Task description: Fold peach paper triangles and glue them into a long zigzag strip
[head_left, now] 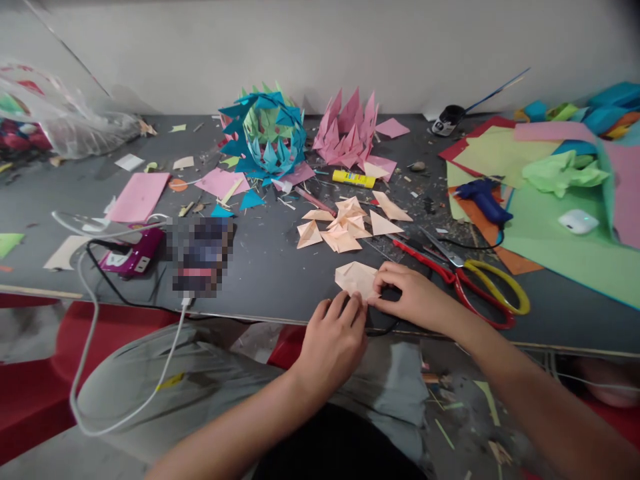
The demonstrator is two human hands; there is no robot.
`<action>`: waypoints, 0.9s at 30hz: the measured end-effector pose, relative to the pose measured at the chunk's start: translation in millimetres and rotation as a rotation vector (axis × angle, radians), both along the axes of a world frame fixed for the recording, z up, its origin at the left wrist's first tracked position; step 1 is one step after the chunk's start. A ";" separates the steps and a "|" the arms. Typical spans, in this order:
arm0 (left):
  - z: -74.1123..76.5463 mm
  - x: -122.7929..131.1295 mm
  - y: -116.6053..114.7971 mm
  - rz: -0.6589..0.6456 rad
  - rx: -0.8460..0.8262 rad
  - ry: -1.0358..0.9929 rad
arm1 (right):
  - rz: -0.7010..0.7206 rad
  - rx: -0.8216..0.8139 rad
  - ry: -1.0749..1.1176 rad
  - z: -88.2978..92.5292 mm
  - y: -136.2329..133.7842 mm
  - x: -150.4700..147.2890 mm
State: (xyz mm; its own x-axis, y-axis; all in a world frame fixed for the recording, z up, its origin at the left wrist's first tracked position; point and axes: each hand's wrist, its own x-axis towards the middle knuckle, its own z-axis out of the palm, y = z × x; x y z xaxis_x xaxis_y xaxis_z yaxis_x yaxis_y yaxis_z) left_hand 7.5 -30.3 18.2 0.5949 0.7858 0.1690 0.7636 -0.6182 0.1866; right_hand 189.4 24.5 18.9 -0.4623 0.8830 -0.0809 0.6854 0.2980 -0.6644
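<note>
Near the table's front edge lies a pale peach piece of folded paper. My left hand presses its fingertips on the paper's lower edge, fingers close together. At the paper's right side my right hand pinches the edge between thumb and forefinger. Just beyond sits a loose pile of folded peach paper pieces, some of them triangles. Scissors with red and yellow handles lie to the right of my right hand.
A blue paper ring and a pink pointed paper piece stand at the back. A yellow glue stick lies before them. At right are a blue glue gun and coloured sheets; at left, a cabled phone and purple power strip.
</note>
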 end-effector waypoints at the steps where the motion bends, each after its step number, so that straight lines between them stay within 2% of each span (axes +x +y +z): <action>1: 0.6 -0.3 -1.4 -0.008 -0.001 0.019 | -0.001 -0.024 0.001 0.5 0.6 0.9; 4: 0.1 -3.8 -0.5 -0.041 -0.030 0.028 | -0.011 -0.102 0.031 1.7 4.9 4.7; 8: -3.1 -16.3 4.3 -0.108 -0.064 -0.057 | 0.031 -0.203 0.076 4.6 13.5 8.6; 13: -2.0 -30.3 13.2 -0.180 -0.143 -0.172 | 0.090 -0.185 0.077 6.4 13.3 8.4; 15: 0.1 -30.6 20.9 -0.163 -0.186 -0.206 | 0.107 -0.161 0.088 6.6 9.8 8.4; 18: 2.4 -26.8 34.4 -0.090 -0.162 -0.216 | 0.123 -0.104 0.080 8.0 4.9 8.9; 21: 2.3 -23.8 43.4 -0.094 -0.138 -0.176 | 0.129 -0.006 0.045 8.9 0.3 8.3; 24: -0.7 -24.4 43.9 -0.116 -0.098 -0.137 | 0.133 0.154 0.021 5.2 -8.2 3.7; 27: -5.2 -24.7 37.0 -0.061 -0.055 -0.144 | 0.087 0.282 0.040 -2.1 -22.2 -6.2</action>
